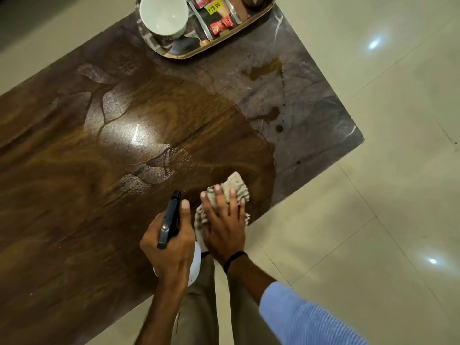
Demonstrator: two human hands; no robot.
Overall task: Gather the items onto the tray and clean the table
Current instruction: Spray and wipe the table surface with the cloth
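A brown stone table (74,170) fills the left and middle; much of its top shines wet. My left hand (171,245) grips a spray bottle (170,220) with a black trigger head and white body, held over the near edge. Beside it my right hand (224,225) presses flat, fingers spread, on a crumpled beige cloth (236,188) lying on the wet tabletop. At the far end sits an oval tray (174,52) holding a white bowl (163,14), snack packets (219,26) and other small items.
Brown liquid stains (266,69) and small drops (279,128) mark the dry grey part of the table near its right corner. Glossy beige floor tiles (385,195) surround the table. My trouser legs (199,307) stand against the near edge.
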